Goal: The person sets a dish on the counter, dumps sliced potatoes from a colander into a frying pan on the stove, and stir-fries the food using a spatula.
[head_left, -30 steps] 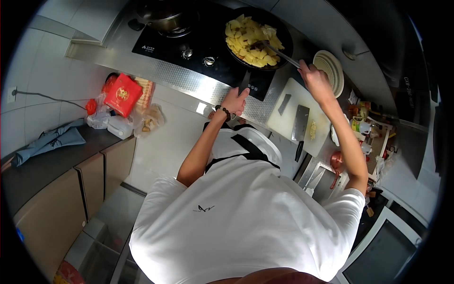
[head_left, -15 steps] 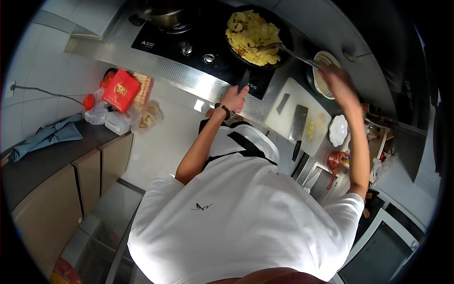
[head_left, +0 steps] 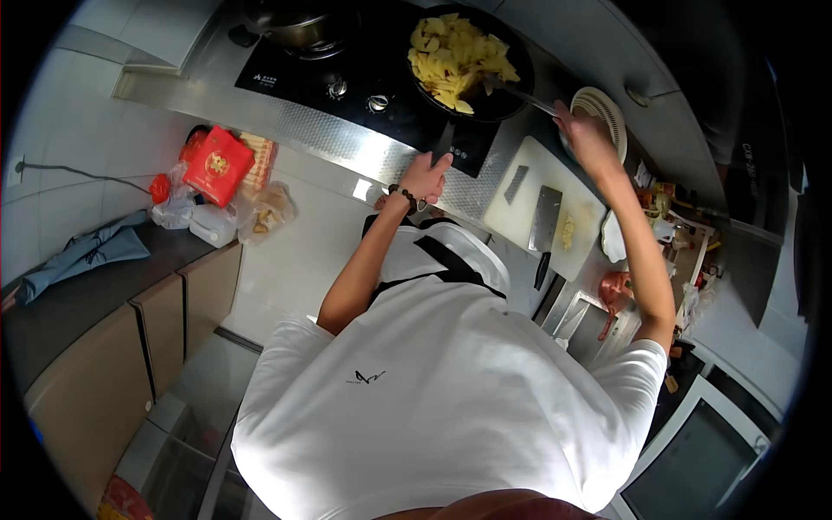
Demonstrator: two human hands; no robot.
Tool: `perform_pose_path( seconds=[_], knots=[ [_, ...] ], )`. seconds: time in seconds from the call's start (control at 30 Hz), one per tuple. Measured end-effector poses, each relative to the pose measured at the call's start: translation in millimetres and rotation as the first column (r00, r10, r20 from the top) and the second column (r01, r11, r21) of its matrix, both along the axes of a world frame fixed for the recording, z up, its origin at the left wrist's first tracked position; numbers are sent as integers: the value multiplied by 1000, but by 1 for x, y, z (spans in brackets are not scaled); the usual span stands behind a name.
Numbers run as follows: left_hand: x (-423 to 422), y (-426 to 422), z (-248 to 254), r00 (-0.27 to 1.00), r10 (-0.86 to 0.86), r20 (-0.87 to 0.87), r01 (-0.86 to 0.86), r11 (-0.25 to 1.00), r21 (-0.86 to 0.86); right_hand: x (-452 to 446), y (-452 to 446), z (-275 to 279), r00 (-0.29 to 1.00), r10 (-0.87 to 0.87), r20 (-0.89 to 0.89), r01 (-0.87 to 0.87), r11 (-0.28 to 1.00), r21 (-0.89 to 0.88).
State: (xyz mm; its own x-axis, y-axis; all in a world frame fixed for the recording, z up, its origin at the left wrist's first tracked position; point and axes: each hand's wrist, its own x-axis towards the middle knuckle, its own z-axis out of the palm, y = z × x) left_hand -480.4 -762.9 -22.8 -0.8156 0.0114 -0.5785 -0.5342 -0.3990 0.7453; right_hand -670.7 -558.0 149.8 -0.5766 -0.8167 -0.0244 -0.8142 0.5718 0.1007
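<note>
My left hand (head_left: 425, 178) is closed around the handle of a black frying pan (head_left: 511, 106) on the stove's right side. Yellow potato slices (head_left: 455, 59) fill most of the pan, with dark bare metal showing at its lower right. In my right hand (head_left: 587, 139) is the long handle of a metal spatula (head_left: 530, 100). The spatula's head reaches in among the slices at their right edge and is partly hidden. Just beyond my right hand stands a pale ribbed basket (head_left: 604, 113), partly covered by the hand.
A white cutting board (head_left: 517, 211) carries a cleaver (head_left: 545, 218), a grey flat blade-like piece (head_left: 516, 185) and chopped bits (head_left: 568, 231). A lidded pot (head_left: 303, 35) stands on the left burner. A white scalloped dish (head_left: 613, 238) lies beside my right forearm. Red packaging (head_left: 218, 165) sits on the left counter.
My right hand has moved a little left and down with the spatula, uncovering dark pan bottom at the lower right. The potato slices have shifted. My left hand keeps its grip on the handle.
</note>
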Motion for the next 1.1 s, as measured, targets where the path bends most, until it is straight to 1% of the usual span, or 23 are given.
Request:
perform_pose_path(
  seconds=[0.03,0.1,0.17,0.23,0.27,0.3,0.37,0.4,0.43,0.5,0.53,0.57,0.63,0.67,0.73,0.8,0.87,0.9,0.97,1.0,1.07,1.1],
  knots=[
    [0,0,0,1000,-5,-12,5,1000,-1,4,-1,-4,1000,0,2,0,1000,1],
    [0,-1,1,1000,-12,-25,12,1000,-3,7,-1,-12,997,-75,13,76,996,-50],
    [0,-1,4,1000,1,12,-1,1000,11,0,7,-1,998,-48,43,50,997,-63],
    [0,0,2,1000,6,7,-6,1000,16,-2,7,39,990,42,132,-39,999,-25],
    [-1,0,0,1000,13,-3,-13,1000,17,-4,11,49,986,74,150,-63,995,-78],
    [-1,1,0,1000,12,-2,-12,1000,18,-4,10,56,986,73,151,-62,995,-77],
    [-1,2,-2,1000,16,-22,-16,1000,17,-3,7,66,980,113,164,-111,994,-20],
    [-1,2,-3,1000,16,-22,-15,1000,17,-2,3,66,978,95,187,-100,995,16],
    [-1,2,-3,1000,18,-10,-18,999,49,-4,1,57,978,95,188,-100,995,16],
    [-1,4,-2,1000,25,2,-25,997,79,-7,0,24,982,84,167,-81,996,-26],
    [-1,5,-2,999,33,2,-33,997,69,-1,-7,14,984,57,168,-44,996,-78],
    [0,4,-2,999,39,2,-39,998,58,8,-12,9,984,-42,175,54,997,-62],
    [-1,3,-2,999,35,6,-35,997,62,22,-17,-3,988,-121,97,134,982,-134],
    [-1,4,-2,999,30,11,-30,997,66,26,-16,-1,988,-121,96,133,982,-134],
    [-2,4,-2,999,31,13,-32,997,69,31,-16,10,952,-256,166,262,965,-16],
    [-1,4,-2,999,31,18,-33,997,72,23,-12,25,957,-255,141,261,965,-30],
    [-1,5,-1,1000,26,-8,-26,1000,1,19,-10,44,970,-236,58,240,967,-80],
    [-1,5,0,1000,19,-8,-19,1000,0,4,-6,43,966,-250,62,254,966,-57],
    [-2,5,2,1000,17,4,-18,1000,13,-10,-18,54,931,-358,69,358,934,-1],
    [-2,6,1,1000,10,1,-10,1000,9,-17,-24,60,929,-364,67,365,931,-5],
    [-2,7,-3,1000,24,4,-24,1000,20,-32,-36,66,925,-376,-55,380,920,97],
    [-1,7,-2,1000,19,2,-19,1000,14,-43,-37,61,923,-381,-55,385,919,91]
  ],
)
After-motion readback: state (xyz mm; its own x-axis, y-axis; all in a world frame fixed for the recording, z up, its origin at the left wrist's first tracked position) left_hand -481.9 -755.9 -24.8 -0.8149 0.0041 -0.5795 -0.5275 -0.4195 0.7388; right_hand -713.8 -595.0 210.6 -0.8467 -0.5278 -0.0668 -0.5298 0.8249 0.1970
